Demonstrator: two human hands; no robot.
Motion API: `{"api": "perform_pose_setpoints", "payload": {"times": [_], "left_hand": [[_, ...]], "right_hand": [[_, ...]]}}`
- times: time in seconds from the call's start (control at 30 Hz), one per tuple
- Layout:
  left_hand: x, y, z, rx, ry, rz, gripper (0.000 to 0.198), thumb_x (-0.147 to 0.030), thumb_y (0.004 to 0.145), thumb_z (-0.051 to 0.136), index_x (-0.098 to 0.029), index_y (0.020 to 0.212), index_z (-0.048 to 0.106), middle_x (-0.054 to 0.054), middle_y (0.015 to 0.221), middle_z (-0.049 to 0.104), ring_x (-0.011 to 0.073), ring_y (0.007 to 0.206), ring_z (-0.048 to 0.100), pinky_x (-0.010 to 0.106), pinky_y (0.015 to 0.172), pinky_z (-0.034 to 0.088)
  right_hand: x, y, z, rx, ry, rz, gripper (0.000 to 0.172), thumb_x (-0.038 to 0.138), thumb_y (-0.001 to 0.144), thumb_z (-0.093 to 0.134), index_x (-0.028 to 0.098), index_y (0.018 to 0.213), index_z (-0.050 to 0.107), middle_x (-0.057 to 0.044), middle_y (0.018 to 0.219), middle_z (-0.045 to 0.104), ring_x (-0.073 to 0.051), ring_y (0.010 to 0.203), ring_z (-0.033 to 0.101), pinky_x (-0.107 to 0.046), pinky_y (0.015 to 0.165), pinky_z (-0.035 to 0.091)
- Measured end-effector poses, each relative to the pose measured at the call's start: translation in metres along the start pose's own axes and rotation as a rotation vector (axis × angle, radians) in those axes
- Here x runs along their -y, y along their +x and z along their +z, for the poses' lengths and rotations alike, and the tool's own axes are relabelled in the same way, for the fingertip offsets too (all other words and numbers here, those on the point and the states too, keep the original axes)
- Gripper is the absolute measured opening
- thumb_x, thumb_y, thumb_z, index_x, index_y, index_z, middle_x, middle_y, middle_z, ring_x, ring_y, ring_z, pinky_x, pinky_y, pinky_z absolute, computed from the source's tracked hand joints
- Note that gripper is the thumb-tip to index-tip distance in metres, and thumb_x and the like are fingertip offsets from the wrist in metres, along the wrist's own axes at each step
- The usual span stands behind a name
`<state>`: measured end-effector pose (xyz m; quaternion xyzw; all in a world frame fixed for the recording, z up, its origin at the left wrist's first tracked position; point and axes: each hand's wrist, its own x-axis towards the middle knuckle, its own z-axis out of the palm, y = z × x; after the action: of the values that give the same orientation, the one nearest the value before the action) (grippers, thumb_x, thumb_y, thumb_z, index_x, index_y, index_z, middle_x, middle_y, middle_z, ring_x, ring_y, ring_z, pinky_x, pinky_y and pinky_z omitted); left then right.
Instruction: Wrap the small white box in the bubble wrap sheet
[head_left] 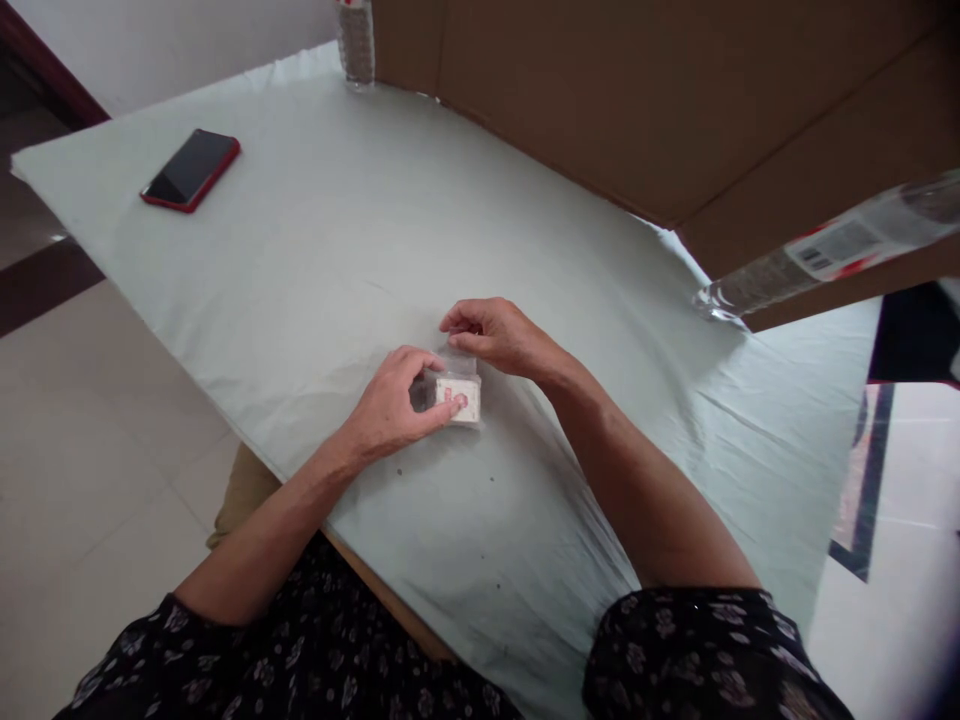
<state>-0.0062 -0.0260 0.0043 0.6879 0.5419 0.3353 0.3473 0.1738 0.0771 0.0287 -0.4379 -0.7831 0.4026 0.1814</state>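
A small clear plastic pouch [461,395] with a white card bearing red marks inside lies on the pale cloth-covered table [315,260]. My left hand [394,400] pinches its lower left part, thumb pressed on the card. My right hand [491,335] pinches the pouch's upper edge with curled fingers. Both hands meet over the middle of the table.
A red-cased phone [191,170] lies face up at the far left. A large brown cardboard sheet [675,110] stands along the back right. One clear bottle [356,40] stands at the far edge, another [817,250] at the right.
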Motion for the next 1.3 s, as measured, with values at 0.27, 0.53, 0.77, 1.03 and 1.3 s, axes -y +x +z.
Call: {"api": "perform_pose_setpoints", "payload": {"times": [0.27,0.53,0.77,1.03,1.3], "left_hand": [[0.005,-0.002,0.002,-0.002,-0.053,-0.064,0.08,-0.043,0.079,0.075,-0.023,0.148,0.041,0.015,0.143,0.056,0.0315,0.132,0.052,0.05,0.11,0.042],[0.0,0.002,-0.004,0.089,-0.066,-0.079,0.061,-0.046,0.084,0.07,-0.021,0.137,0.055,0.011,0.125,0.067,0.028,0.117,0.06,0.047,0.105,0.046],[-0.003,0.003,-0.006,0.096,0.015,-0.028,0.031,-0.047,0.088,0.066,-0.023,0.108,0.069,0.006,0.104,0.071,0.0233,0.1,0.063,0.04,0.094,0.05],[0.001,0.003,-0.007,0.103,0.001,-0.027,0.032,-0.048,0.087,0.065,-0.022,0.107,0.068,0.006,0.106,0.071,0.0225,0.101,0.062,0.04,0.098,0.049],[0.01,0.004,-0.023,0.285,-0.032,0.029,0.051,-0.043,0.079,0.066,-0.022,0.125,0.063,0.009,0.128,0.067,0.0288,0.12,0.059,0.046,0.107,0.046]], "right_hand": [[0.014,-0.018,-0.002,-0.025,0.08,-0.055,0.015,0.024,0.079,0.062,0.018,0.088,0.073,-0.002,0.078,0.07,-0.015,0.075,0.06,-0.029,0.072,0.045],[0.031,-0.04,0.0,-0.068,0.019,-0.075,0.018,0.017,0.083,0.058,0.02,0.085,0.075,-0.001,0.078,0.074,-0.015,0.074,0.064,-0.029,0.073,0.044],[0.033,-0.059,0.02,-0.203,-0.221,-0.177,0.021,0.012,0.088,0.057,0.023,0.082,0.074,-0.001,0.084,0.076,-0.018,0.079,0.064,-0.033,0.081,0.044],[0.019,-0.081,0.043,-0.402,-0.352,-0.278,0.015,0.018,0.094,0.061,0.025,0.086,0.072,0.0,0.089,0.079,-0.019,0.087,0.068,-0.035,0.081,0.041],[0.013,-0.084,0.047,-0.443,-0.401,-0.294,0.017,0.018,0.096,0.06,0.026,0.089,0.073,0.002,0.091,0.08,-0.018,0.088,0.07,-0.036,0.084,0.041]]}}
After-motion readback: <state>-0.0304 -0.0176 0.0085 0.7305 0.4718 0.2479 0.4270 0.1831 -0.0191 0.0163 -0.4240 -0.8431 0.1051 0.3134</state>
